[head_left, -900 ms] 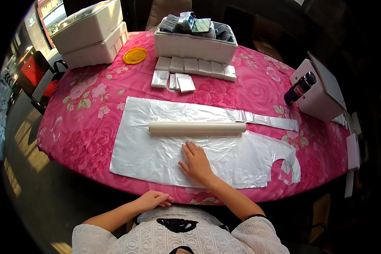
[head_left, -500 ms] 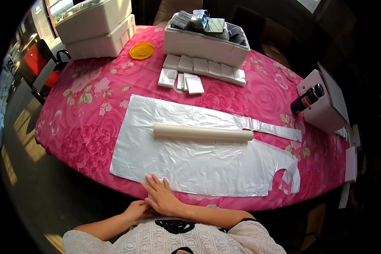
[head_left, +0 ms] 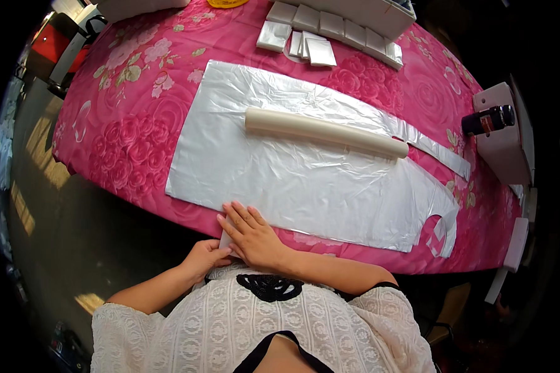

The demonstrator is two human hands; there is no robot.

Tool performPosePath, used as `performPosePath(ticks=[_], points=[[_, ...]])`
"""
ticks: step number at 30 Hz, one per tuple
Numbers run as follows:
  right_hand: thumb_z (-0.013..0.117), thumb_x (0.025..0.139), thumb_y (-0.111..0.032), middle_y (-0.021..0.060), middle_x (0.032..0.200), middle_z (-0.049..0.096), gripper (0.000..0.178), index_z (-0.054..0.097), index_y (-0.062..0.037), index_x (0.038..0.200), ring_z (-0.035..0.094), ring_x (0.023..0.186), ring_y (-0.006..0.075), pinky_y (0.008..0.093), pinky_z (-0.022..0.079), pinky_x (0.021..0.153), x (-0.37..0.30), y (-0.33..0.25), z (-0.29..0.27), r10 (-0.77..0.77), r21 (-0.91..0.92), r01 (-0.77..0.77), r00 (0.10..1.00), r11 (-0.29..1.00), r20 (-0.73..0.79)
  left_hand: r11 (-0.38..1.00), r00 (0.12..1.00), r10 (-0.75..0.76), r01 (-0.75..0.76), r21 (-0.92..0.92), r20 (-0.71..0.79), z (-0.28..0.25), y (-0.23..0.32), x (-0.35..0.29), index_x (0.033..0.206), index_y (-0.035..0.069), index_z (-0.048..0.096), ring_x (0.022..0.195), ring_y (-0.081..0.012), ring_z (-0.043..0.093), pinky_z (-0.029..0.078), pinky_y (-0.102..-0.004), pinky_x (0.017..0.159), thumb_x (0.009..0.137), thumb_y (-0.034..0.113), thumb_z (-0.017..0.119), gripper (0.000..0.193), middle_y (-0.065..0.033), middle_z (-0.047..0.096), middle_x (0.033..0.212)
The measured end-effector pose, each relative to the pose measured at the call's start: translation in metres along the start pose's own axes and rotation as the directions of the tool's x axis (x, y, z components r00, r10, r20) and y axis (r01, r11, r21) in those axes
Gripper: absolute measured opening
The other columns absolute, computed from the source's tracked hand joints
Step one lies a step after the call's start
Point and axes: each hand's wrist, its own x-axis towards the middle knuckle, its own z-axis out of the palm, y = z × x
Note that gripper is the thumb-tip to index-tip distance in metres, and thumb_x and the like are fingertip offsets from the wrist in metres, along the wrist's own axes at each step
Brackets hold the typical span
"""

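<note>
The left hand [head_left: 205, 258] is low at the near edge of the pink flowered tablecloth [head_left: 130, 143], its fingers bent inward. Against its fingertips, just left of the right thumb, is a small pale flat piece [head_left: 225, 241]; it is mostly covered, so whether the left fingers pinch it or merely touch it cannot be told. The right hand [head_left: 252, 239] lies flat and palm down, fingers straight and slightly parted, gripping nothing, its fingertips over the near border of the silvery sheet [head_left: 292, 180].

That sheet spreads away from the right fingertips and far to their right. Its long axis runs left to right, slanting toward the person at the right. The broad straight end is left of the fingertips; the narrow end, with a curved cut-out and a long strap [head_left: 435, 155], points right. Across it, beyond and to the right of the same fingertips, lies a cream roll [head_left: 326, 133], its axis nearly parallel to the sheet's. Farther beyond the fingers are folded silvery packets [head_left: 331, 26]. Well to the right of both hands, a dark bottle [head_left: 488, 120] appears beside a white box [head_left: 504, 152].
</note>
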Motion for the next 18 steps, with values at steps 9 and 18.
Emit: performPosePath(ticks=[9,18], points=[[0.055,0.079,-0.018,0.0173,0.138,0.031,0.031,0.052,-0.0044,0.106,0.017,0.133,0.0328,0.0500,0.015,0.106,0.004,-0.001,-0.032,-0.134,-0.055,0.135,0.991,0.989,0.013,0.479,0.884,0.446,-0.368,0.797,0.141,0.015,0.044,-0.016,0.080,0.002,0.065,0.043,-0.0123,0.051,0.038,-0.0323,0.044,0.079,0.018,0.062,0.016,-0.0147,0.055,0.054],[0.066,0.072,-0.005,0.0056,0.080,0.057,0.011,0.060,-0.0073,0.081,0.050,0.083,0.0252,0.0340,0.043,0.072,0.047,0.087,-0.145,-0.061,0.074,0.089,0.947,0.993,-0.315,0.364,0.639,0.747,-0.624,0.692,0.184,0.033,0.096,0.000,0.087,0.003,0.067,0.078,-0.0173,0.064,0.050,-0.0268,0.069,0.075,0.006,0.064,0.013,-0.0114,0.066,0.091]])
